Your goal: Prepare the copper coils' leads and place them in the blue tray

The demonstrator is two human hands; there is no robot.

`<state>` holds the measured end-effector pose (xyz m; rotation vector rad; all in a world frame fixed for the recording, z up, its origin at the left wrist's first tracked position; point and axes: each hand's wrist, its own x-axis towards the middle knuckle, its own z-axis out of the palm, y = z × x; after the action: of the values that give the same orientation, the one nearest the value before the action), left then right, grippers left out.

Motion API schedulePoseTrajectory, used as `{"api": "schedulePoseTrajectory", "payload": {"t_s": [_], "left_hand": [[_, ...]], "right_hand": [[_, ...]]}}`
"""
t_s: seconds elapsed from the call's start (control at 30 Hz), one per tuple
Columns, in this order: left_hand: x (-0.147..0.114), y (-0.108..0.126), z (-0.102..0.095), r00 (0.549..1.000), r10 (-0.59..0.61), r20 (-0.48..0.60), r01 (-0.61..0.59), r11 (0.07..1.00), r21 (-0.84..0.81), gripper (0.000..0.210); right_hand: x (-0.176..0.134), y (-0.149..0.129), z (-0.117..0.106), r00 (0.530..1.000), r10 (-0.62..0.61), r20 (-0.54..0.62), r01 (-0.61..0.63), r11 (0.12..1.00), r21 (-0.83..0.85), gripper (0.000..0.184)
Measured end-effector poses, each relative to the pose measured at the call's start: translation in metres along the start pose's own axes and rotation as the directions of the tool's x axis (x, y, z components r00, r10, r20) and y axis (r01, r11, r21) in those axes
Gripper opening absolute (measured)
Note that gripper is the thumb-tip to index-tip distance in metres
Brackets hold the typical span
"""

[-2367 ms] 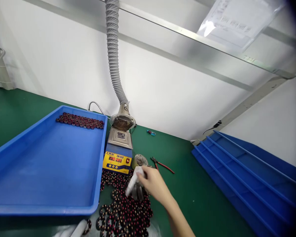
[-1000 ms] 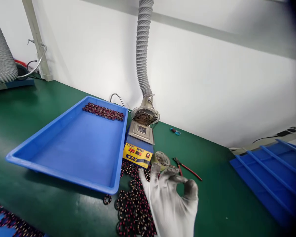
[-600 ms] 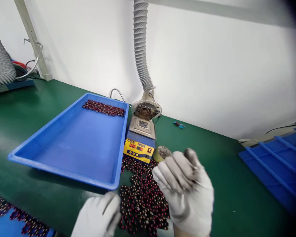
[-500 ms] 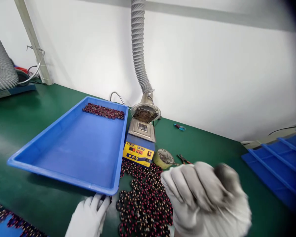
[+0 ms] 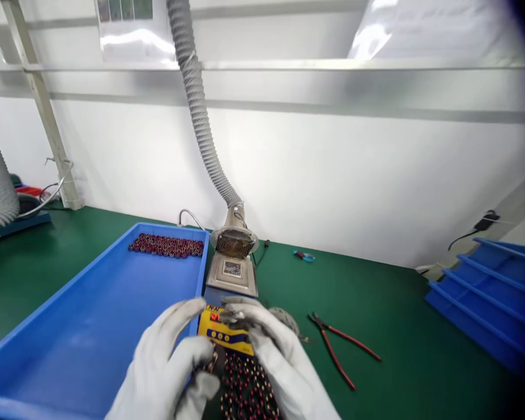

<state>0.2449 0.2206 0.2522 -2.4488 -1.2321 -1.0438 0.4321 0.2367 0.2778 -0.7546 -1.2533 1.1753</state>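
My left hand (image 5: 164, 361), in a white glove, is closed around a small dark ring-shaped coil (image 5: 216, 359) with copper-coloured spots, held between thumb and fingers. Just to its right, my right hand (image 5: 273, 344) is gloved too, with fingertips stained grey. Its fingers curl together in front of the yellow-and-blue solder pot (image 5: 227, 332); anything between them is hidden. Below both hands lies a pile of similar ring coils (image 5: 247, 388) with pink and pale spots. The pot's metal top (image 5: 231, 277) has a square opening with dull grey contents.
A large blue tray (image 5: 100, 326) on the left holds packed rows of coils (image 5: 166, 245) at its far end. Red-handled pliers (image 5: 343, 350) lie spread on the green table (image 5: 376, 303). Also here are a duct hood (image 5: 235, 240), small blue cutters (image 5: 304, 255) and stacked blue trays (image 5: 485, 297).
My view has tilted up. My left hand has lifted a coil from beside the tray's near corner, and my right hand has moved left towards it, uncovering the pliers.
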Motion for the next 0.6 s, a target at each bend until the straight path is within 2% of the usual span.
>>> {"api": "schedulePoseTrajectory", "payload": {"t_s": [0.07, 0.13, 0.2, 0.27, 0.33, 0.47, 0.6], "left_hand": [[0.033, 0.002, 0.006, 0.999, -0.031, -0.030, 0.027, 0.991, -0.133, 0.015], [0.051, 0.009, 0.020, 0.997, -0.059, -0.043, 0.046, 0.964, -0.260, 0.019], [0.057, 0.014, 0.037, 0.988, -0.108, -0.110, 0.067, 0.943, -0.327, 0.017], [0.057, 0.014, 0.050, 0.971, -0.139, -0.197, 0.068, 0.942, -0.330, 0.025], [0.054, 0.009, 0.056, 0.963, -0.105, -0.247, 0.022, 0.948, -0.317, 0.034], [0.046, -0.010, 0.054, 0.978, -0.051, -0.204, -0.018, 0.945, -0.326, 0.028], [0.043, -0.020, 0.047, 0.974, 0.050, -0.221, -0.098, 0.973, -0.211, 0.029]], "right_hand": [[0.005, 0.003, 0.004, 1.000, 0.007, 0.003, -0.008, 0.991, 0.133, 0.025], [0.011, 0.006, 0.006, 1.000, 0.018, -0.010, -0.015, 0.967, 0.255, 0.024], [0.015, 0.008, 0.004, 0.998, 0.032, -0.049, -0.012, 0.936, 0.352, 0.024], [0.019, 0.011, 0.001, 0.997, 0.050, -0.064, -0.018, 0.904, 0.427, 0.027], [0.022, 0.015, -0.001, 0.996, 0.071, -0.058, -0.035, 0.878, 0.476, 0.027], [0.025, 0.021, 0.004, 0.997, 0.032, -0.064, 0.000, 0.896, 0.444, 0.026], [0.026, 0.020, 0.008, 0.993, -0.061, -0.101, 0.083, 0.969, 0.234, 0.022]]}}
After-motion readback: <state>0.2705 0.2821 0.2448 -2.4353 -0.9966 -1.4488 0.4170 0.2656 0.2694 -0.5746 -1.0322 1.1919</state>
